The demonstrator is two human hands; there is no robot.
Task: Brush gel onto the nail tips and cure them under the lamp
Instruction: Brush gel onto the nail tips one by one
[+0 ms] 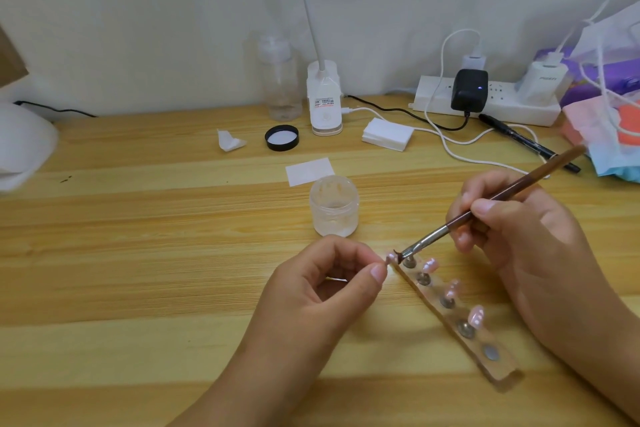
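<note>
My left hand [325, 284] pinches a small pink nail tip [390, 257] between thumb and forefinger, just off the far end of a clear holder bar [498, 366]. My right hand [512, 229] grips a brown-handled brush [485, 208], and its dark bristles touch that nail tip. Three more pink nail tips [476, 317] stand on metal pegs along the bar. An open clear gel jar [333, 206] stands behind my left hand. The white curing lamp [20, 146] sits at the table's far left edge, partly out of view.
The jar's black lid [282, 138] lies near a clear bottle [280, 80] and a white desk lamp base [325, 100]. White wipes [388, 134], a paper slip [309, 171], a power strip [485, 100] with cables, a black pen [526, 142] and bags [606, 80] fill the back right.
</note>
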